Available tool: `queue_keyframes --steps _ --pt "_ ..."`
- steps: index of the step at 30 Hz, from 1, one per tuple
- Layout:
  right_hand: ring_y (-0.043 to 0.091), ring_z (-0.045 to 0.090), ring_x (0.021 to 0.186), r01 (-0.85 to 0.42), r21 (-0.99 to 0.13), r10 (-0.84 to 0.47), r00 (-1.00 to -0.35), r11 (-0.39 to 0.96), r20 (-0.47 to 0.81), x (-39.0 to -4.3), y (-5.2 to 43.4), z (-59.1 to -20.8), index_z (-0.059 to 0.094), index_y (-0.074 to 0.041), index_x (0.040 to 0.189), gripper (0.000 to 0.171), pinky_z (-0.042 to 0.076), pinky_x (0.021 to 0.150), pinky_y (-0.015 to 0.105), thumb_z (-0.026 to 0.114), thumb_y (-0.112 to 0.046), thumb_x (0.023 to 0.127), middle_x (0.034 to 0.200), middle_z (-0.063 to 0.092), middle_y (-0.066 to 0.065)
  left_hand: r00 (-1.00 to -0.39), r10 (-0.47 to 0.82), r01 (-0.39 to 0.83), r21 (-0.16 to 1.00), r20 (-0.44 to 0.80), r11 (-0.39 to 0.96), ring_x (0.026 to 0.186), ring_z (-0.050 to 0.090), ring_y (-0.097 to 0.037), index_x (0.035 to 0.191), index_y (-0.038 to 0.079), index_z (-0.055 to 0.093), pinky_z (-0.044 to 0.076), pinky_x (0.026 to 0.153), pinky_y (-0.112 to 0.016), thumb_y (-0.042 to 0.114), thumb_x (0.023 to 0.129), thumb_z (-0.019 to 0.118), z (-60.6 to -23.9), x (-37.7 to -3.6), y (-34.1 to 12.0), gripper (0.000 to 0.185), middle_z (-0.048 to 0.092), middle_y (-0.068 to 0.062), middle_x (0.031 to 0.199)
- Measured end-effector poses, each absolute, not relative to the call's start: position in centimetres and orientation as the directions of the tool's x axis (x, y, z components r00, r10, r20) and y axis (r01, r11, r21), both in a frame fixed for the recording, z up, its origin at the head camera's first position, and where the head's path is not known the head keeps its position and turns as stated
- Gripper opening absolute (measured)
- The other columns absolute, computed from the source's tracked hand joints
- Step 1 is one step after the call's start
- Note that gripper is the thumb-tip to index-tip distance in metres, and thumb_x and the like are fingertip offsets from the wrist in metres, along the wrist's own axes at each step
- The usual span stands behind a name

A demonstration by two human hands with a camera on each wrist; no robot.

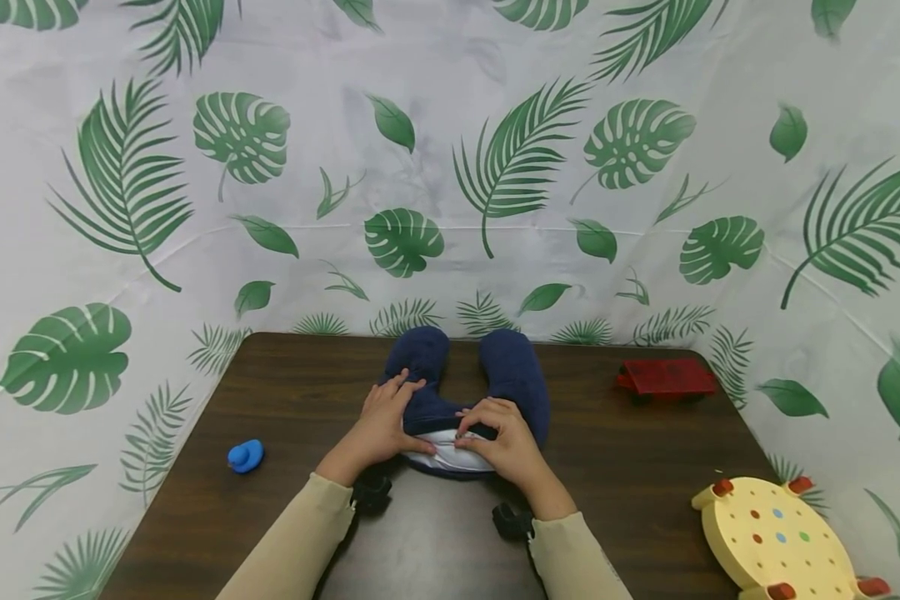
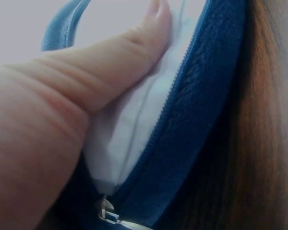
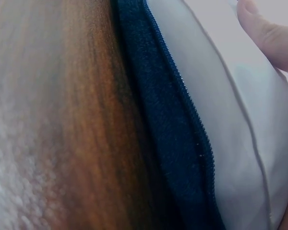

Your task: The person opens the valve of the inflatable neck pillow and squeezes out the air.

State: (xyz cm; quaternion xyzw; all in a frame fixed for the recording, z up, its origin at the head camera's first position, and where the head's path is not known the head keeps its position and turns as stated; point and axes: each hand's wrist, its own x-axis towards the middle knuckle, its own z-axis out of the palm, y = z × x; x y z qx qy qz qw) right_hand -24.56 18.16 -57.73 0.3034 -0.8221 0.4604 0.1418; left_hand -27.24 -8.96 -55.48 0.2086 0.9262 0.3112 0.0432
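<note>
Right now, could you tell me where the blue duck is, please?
In the head view, the duck sits on the table's left side, left of the left hand.

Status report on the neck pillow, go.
Left hand presses white insert. Right hand pinches at zipper. Navy neck pillow cover open. Nothing obstructing.

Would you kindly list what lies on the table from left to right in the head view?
Blue toy duck → left hand → right hand, both on the navy neck pillow with its white insert showing → red toy → yellow peg board.
</note>
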Motion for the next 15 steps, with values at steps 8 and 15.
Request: queue_keyframes --steps 8,15 --pt "0.027 0.075 0.119 -0.615 -0.687 -0.366 -0.786 0.387 0.499 -24.52 18.19 -57.74 0.081 -0.029 0.094 0.018 0.033 0.12 0.044 0.094 -0.023 0.084 0.105 0.079 -0.01 -0.899 0.438 0.361 0.594 0.016 0.719 0.17 0.019 -0.038 0.169 0.017 0.043 0.004 0.135 -0.067 0.055 0.072 0.1 -55.36 -27.3 -9.03 0.118 0.017 -0.021 0.181" --pt "0.024 0.075 0.118 -0.619 -0.682 -0.36 -0.784 0.39 0.505 -24.56 18.18 -57.8 0.08 -0.03 0.094 0.02 0.034 0.119 0.045 0.095 -0.022 0.083 0.105 0.079 -0.01 -0.892 0.451 0.369 0.604 0.018 0.707 0.171 0.015 -0.037 0.169 0.019 0.043 0.003 0.135 -0.068 0.054 0.075 0.099 -55.51 -27.34 -9.13 0.115 0.014 -0.02 0.181"
